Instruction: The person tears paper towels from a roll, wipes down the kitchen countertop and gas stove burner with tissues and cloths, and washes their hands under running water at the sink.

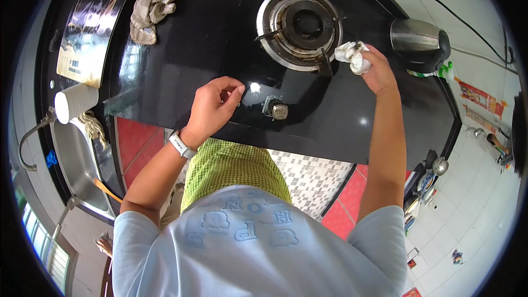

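A crumpled white tissue point(353, 56) with dark stains is pinched in my right hand point(379, 71), just off the right rim of the gas burner point(300, 29). The burner's metal ring has brownish marks. My left hand point(215, 104) hovers over the front of the black cooktop point(181, 77), its fingers curled in and the thumb near the index finger; I see nothing in it. To its right is the burner's control knob point(279, 111), with wet-looking smears around it.
A metal kettle point(419, 43) stands at the right end of the counter. A beige rag point(157, 8) lies at the back left, beside an induction plate point(91, 27). A white cup-like container point(76, 103) sits near the sink point(77, 151), with another cloth point(93, 129) on the sink's edge.
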`<state>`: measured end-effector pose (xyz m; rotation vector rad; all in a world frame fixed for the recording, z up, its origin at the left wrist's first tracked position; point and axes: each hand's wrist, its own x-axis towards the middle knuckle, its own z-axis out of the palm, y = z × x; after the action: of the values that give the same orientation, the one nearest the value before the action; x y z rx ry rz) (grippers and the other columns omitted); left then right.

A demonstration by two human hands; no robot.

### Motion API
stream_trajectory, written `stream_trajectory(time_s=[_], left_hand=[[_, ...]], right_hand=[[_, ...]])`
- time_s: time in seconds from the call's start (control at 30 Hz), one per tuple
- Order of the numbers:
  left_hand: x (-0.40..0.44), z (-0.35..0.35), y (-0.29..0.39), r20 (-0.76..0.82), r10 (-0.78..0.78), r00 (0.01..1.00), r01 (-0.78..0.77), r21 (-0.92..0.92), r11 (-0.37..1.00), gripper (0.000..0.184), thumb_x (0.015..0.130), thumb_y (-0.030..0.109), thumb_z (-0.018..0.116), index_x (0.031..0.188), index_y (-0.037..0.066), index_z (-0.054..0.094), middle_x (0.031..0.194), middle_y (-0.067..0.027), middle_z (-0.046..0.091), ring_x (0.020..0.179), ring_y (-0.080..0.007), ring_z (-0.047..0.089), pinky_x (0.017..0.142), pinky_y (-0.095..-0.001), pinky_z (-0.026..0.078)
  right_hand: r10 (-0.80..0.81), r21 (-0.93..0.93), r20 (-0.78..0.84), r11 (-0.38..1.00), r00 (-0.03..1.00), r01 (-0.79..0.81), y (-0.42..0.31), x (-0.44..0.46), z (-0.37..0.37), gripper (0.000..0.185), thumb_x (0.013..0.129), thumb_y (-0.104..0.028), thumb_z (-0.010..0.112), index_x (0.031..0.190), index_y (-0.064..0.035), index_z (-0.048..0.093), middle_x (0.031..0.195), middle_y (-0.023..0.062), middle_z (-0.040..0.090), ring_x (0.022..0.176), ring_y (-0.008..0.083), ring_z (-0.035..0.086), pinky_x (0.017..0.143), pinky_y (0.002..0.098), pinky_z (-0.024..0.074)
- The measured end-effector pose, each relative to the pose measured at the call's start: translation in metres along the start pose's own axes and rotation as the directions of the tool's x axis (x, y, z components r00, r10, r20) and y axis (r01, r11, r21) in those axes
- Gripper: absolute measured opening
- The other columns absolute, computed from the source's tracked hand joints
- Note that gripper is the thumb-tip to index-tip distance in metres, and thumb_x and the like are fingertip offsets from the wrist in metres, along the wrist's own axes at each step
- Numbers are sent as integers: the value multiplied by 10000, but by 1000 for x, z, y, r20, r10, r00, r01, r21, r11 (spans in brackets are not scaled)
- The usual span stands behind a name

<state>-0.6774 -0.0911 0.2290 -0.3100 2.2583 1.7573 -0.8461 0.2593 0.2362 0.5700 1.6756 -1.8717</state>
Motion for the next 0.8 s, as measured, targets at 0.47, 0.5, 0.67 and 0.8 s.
stream_trajectory(time_s=[0.47, 0.5, 0.67, 0.8], left_hand=[[5, -1, -10, -42, -3, 999, -2, -107, 994, 156, 864, 122, 606, 912, -27, 622, 670, -64, 614, 538, -76, 562, 505, -224, 437], [7, -4, -5, -40, 0, 999, -4, -101, 995, 156, 864, 122, 606, 912, -27, 622, 670, -64, 614, 538, -76, 562, 505, -224, 437], [14, -10, 5, 56, -70, 996, 75, -84, 994, 156, 899, 109, 582, 987, -18, 605, 734, -18, 616, 661, -38, 556, 581, -188, 451], [16, -15, 3, 54, -39, 998, 43, -87, 995, 157, 896, 103, 585, 994, -19, 602, 731, -13, 610, 654, -30, 543, 571, -187, 438]], right_hand=[[-84, -87, 103, 992, 991, 93, 3, -65, 100, 416, 770, 38, 382, 1157, 77, 528, 1094, 161, 584, 975, 207, 589, 845, 316, 482], [-75, -76, 102, 994, 992, 83, 5, -65, 107, 403, 775, 36, 394, 1150, 71, 537, 1083, 149, 593, 963, 193, 592, 840, 303, 479], [-369, -701, 107, 631, 923, 333, 35, -39, 135, 256, 834, -51, 487, 1058, -38, 609, 946, 113, 641, 828, 226, 624, 746, 306, 483], [-666, -907, 341, -46, 664, 419, 32, -42, 162, 240, 784, -65, 539, 1014, -31, 600, 962, 131, 619, 923, 318, 576, 824, 391, 463]])
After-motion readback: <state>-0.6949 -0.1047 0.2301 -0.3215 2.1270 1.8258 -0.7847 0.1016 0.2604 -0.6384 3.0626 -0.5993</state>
